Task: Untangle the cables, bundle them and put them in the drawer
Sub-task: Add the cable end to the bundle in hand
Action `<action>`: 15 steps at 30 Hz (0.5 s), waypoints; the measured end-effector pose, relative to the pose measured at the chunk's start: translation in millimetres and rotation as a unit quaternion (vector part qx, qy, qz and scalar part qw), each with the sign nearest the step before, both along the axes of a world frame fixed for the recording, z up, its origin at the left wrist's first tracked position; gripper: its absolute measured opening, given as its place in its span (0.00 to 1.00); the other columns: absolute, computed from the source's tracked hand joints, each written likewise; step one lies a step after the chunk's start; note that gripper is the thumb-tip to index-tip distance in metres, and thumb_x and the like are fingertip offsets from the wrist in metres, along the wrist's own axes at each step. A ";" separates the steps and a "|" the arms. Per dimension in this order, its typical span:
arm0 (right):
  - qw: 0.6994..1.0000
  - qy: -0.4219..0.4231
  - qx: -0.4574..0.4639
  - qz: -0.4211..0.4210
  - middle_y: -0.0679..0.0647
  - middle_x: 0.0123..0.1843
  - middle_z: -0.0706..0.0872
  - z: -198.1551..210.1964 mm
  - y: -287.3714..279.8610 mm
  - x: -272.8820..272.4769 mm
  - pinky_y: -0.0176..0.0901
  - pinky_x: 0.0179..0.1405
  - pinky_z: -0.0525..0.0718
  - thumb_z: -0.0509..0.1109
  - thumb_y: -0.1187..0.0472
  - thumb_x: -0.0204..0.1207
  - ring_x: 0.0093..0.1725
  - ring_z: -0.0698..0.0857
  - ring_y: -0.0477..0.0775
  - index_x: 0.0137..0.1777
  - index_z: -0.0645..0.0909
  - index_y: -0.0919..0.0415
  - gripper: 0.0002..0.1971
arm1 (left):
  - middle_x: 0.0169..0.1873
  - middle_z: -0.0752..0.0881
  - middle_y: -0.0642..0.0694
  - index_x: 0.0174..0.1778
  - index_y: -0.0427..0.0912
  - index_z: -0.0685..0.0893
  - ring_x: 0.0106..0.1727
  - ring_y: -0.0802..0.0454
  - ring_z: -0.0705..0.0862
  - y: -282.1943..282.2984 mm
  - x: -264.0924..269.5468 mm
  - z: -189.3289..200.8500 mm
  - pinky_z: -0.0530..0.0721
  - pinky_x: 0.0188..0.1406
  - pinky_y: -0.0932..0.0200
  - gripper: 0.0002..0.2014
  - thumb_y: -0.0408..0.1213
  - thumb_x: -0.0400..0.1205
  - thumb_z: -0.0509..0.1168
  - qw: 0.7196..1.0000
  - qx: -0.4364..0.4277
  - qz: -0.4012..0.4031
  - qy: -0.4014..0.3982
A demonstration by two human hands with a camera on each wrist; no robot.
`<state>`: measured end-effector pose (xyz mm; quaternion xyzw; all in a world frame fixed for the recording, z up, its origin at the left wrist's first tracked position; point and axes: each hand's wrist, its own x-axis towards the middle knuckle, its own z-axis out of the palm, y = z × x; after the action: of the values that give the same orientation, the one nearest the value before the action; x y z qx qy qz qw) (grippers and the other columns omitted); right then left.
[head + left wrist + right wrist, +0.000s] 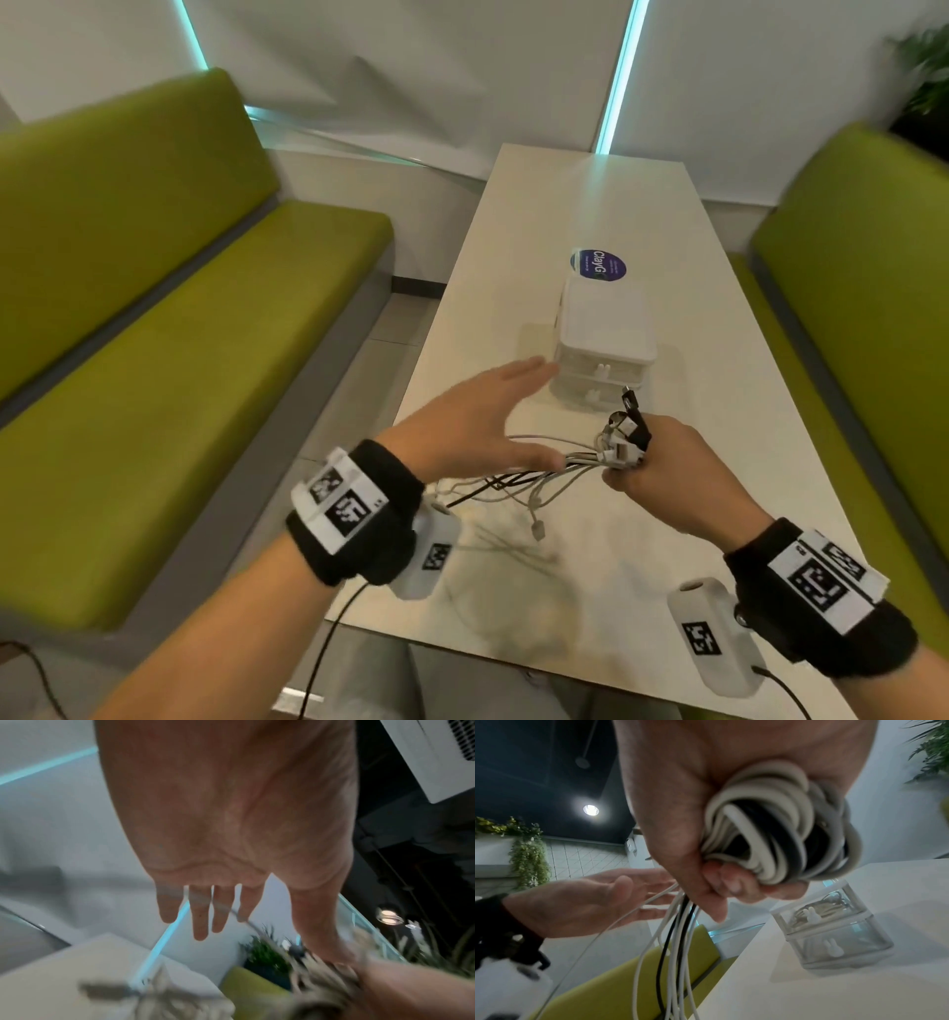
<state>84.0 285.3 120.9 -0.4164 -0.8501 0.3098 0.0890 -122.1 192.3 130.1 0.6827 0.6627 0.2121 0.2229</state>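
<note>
Long white table (590, 216) runs up the middle of the head view, glossy top, round blue sticker (598, 265) on it near centre. Green padded benches on both sides: left bench (169, 288) fills the left half of the frame, right bench (862, 288) along the right edge. White wall panels behind with cyan light strips (622, 77) top centre, plant (924, 67) in the upper right corner. Small clear drawer unit (606, 354) stands on the table just below the sticker, two drawers stacked, both closed, white bunny-shaped knobs; in the right wrist view the top drawer (816, 912) already has cables inside. Right hand (667, 462) centre-right, fingers curled tight round a coiled bunch of white and black cables (621, 447), plugs sticking up out of the fist; loose ends trail left and down onto the tabletop, blurred there. Left hand (477, 421) centre of frame, palm flat, fingers straight and slightly apart, thumb close to the trailing strands; real contact can't be judged. Bundle is held above the table, just below the drawer unit in frame. Dark ceiling with a round lamp (590, 810) upper left in the right wrist view.
</note>
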 end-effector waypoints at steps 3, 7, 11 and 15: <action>1.000 0.008 -0.004 0.005 0.50 0.33 0.85 7.0 -1.8 -0.1 0.51 0.33 0.81 0.71 0.67 0.67 0.34 0.83 0.54 0.38 0.77 0.51 0.09 | 0.71 0.80 0.48 0.84 0.55 0.54 0.69 0.51 0.78 14.1 34.0 -20.4 0.76 0.68 0.51 0.45 0.56 0.75 0.72 0.999 -0.044 -0.029 -0.005; 1.000 0.026 0.001 0.004 0.47 0.32 0.83 15.2 1.4 5.4 0.43 0.29 0.77 0.72 0.68 0.68 0.32 0.81 0.48 0.36 0.75 0.47 0.13 | 0.34 0.87 0.51 0.60 0.52 0.80 0.34 0.54 0.83 20.1 48.8 -37.2 0.76 0.34 0.58 0.14 0.53 0.81 0.66 0.999 -0.023 0.001 -0.028; 0.999 0.037 -0.009 0.022 0.45 0.30 0.82 13.2 0.7 7.7 0.39 0.30 0.74 0.70 0.69 0.66 0.31 0.79 0.45 0.30 0.74 0.42 0.18 | 0.25 0.81 0.50 0.32 0.49 0.79 0.30 0.53 0.79 14.4 34.1 -50.1 0.74 0.32 0.54 0.20 0.61 0.79 0.63 1.000 0.008 -0.002 0.002; 0.997 0.054 -0.059 0.008 0.40 0.24 0.79 6.2 -2.6 4.0 0.35 0.22 0.69 0.69 0.71 0.65 0.22 0.72 0.43 0.30 0.76 0.43 0.18 | 0.19 0.72 0.52 0.27 0.47 0.72 0.23 0.57 0.70 7.9 19.0 -52.5 0.64 0.26 0.57 0.27 0.68 0.79 0.55 1.000 0.026 -0.005 0.007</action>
<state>88.0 282.7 127.0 -0.3965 -0.8276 0.3824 0.1075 -103.0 200.2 77.6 0.6932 0.6552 0.2229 0.2014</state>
